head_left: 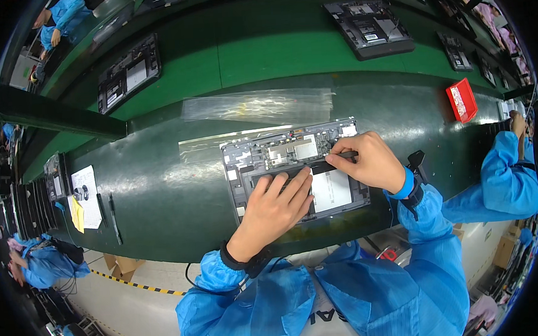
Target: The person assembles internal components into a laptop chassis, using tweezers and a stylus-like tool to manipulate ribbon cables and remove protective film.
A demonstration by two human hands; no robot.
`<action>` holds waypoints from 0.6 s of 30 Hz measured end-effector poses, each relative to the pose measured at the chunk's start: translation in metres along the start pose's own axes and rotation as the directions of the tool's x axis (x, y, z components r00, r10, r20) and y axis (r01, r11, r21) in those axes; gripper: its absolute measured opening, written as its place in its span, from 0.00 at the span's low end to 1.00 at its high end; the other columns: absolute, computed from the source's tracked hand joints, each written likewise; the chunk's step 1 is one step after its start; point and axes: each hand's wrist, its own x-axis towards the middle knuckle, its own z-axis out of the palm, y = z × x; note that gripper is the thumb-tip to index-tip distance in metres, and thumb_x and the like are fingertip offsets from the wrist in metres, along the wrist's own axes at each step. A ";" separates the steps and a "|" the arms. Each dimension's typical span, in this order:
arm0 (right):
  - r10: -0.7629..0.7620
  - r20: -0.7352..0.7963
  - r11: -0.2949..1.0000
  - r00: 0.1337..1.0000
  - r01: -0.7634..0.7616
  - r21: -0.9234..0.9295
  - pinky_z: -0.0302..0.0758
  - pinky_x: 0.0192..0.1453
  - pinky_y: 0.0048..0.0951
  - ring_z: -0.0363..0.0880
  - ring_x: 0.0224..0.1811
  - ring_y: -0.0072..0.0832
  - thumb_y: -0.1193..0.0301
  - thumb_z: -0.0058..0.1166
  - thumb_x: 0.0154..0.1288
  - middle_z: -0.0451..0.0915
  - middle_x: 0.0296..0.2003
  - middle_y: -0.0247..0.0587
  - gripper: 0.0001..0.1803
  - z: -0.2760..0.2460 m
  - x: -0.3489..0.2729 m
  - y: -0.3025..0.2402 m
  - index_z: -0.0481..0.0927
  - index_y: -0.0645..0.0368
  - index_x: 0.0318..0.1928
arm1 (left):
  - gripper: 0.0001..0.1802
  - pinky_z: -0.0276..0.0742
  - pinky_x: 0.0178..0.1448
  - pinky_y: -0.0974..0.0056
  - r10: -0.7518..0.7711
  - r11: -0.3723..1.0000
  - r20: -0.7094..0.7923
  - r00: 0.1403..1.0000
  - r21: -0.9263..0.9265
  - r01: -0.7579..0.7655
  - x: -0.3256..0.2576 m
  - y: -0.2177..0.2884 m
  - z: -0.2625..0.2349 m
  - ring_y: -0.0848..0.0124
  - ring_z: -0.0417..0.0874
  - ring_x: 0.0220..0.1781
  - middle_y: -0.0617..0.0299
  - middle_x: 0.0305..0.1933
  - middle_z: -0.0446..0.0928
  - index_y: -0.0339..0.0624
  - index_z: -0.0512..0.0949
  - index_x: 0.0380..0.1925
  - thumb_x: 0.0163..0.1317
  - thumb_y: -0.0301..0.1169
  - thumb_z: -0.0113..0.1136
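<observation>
In front of me an opened tablet-like device [239,197] lies flat on the green workbench, its circuit boards and a white-labelled battery [332,192] exposed. My left hand [275,210] rests on its middle, fingers lightly spread over a black part, gripping nothing. Over the right half, my right hand [369,158] pinches a thin dark piece [348,156] between thumb and fingers, close above the board. Its exact kind is partly hidden by the fingers. Dark bands circle both wrists, with a blue one on the right.
Clear plastic sheets [257,108] lie behind the device, and a red bin [462,100] stands farther right. A pen [115,218] and papers [87,196] are at left. Similar opened devices [369,30] sit on the green line beyond. A co-worker's blue sleeve [506,174] is at right.
</observation>
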 end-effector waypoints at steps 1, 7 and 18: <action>-0.029 -0.011 1.000 1.000 0.029 0.002 0.76 0.30 0.38 0.84 0.23 0.43 0.66 0.68 0.64 0.85 0.25 0.51 0.11 0.002 0.000 0.002 0.88 0.63 0.35 | 0.19 0.72 0.54 0.62 -0.001 1.000 -0.003 1.000 -0.011 0.001 0.000 0.000 0.000 0.66 0.76 0.49 0.69 0.64 0.81 0.43 0.86 0.52 0.62 0.37 0.70; -0.042 -0.007 0.999 0.999 0.043 0.015 0.76 0.30 0.35 0.82 0.22 0.38 0.67 0.68 0.65 0.85 0.25 0.49 0.11 0.006 0.003 0.001 0.88 0.64 0.36 | 0.19 0.72 0.54 0.61 -0.006 1.000 -0.010 1.000 -0.013 0.006 -0.001 0.000 0.000 0.66 0.76 0.49 0.69 0.63 0.81 0.43 0.86 0.52 0.62 0.36 0.70; -0.020 -0.051 0.996 0.999 0.024 0.085 0.76 0.28 0.42 0.85 0.24 0.46 0.65 0.67 0.64 0.86 0.25 0.51 0.11 0.010 0.000 0.005 0.88 0.62 0.35 | 0.19 0.72 0.54 0.61 -0.001 1.000 -0.026 1.000 0.014 0.001 0.000 0.000 0.003 0.67 0.76 0.50 0.69 0.62 0.82 0.44 0.86 0.51 0.62 0.37 0.69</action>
